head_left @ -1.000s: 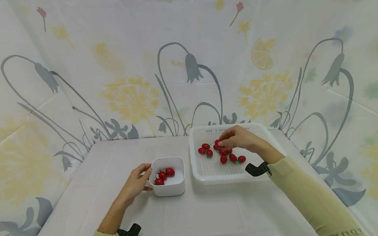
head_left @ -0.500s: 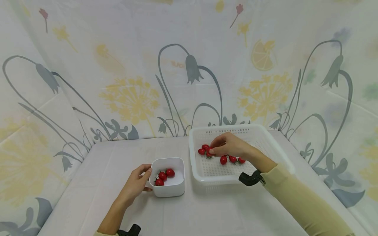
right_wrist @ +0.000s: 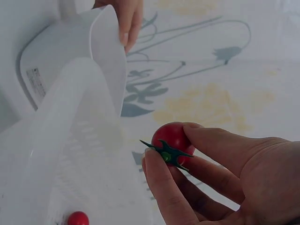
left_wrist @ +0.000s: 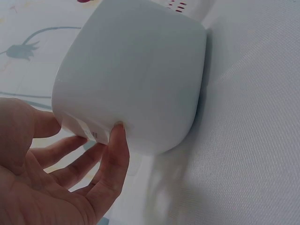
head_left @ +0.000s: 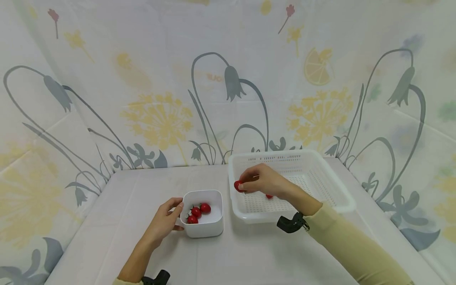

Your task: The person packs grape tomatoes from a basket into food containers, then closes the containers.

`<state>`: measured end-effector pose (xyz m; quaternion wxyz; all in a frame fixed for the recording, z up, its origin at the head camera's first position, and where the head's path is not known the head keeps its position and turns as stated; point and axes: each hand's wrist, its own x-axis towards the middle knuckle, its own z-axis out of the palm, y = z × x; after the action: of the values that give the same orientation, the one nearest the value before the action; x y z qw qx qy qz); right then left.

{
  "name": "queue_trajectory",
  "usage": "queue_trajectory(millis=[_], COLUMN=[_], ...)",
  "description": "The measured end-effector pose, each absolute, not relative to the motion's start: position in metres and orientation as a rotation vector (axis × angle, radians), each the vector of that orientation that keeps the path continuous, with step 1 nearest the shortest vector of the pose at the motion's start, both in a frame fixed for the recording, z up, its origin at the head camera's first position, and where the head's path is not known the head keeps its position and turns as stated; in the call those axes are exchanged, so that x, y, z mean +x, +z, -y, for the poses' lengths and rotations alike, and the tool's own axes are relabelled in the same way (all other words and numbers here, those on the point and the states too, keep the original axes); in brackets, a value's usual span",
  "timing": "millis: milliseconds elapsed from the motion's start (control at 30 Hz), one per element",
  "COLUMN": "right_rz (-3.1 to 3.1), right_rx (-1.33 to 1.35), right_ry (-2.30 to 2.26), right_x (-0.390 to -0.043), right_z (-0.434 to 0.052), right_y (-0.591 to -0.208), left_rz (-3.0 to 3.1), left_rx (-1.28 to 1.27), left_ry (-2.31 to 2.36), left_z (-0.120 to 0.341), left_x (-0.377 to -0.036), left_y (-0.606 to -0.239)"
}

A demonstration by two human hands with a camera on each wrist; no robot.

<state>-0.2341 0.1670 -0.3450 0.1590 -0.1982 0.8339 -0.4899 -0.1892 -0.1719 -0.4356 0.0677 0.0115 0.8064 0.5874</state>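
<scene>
Here we are mid-transfer, it seems, our right hand (head_left: 263, 180) pinching a tomato (head_left: 237, 186) over the basket (head_left: 256, 217) near its left edge, our left hand (head_left: 164, 217) gripping the box (head_left: 206, 230) by its left side, and the next move looks to call for clearing that edge toward the box.

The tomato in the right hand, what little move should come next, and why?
I'd probably carry the tomato over to the box: the right hand pinches it, the left hand holds the box's side, and three tomatoes already lie inside.
</scene>
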Motion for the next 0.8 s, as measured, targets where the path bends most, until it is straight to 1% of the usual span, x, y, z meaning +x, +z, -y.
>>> queue_trajectory(millis=[400, 800], right_rz=[-2.301, -2.339], right_rx=[-0.642, -0.725], right_ry=[-1.470, -1.406], right_x=[-0.232, -0.230], right_z=[-0.137, -0.102], right_y=[-0.348, -0.359], left_rz=[-2.422, -2.426], left_rx=[0.036, 0.032], left_ry=[1.772, 1.762], left_z=[0.173, 0.172], left_x=[-0.189, -0.188], left_y=[-0.435, -0.434])
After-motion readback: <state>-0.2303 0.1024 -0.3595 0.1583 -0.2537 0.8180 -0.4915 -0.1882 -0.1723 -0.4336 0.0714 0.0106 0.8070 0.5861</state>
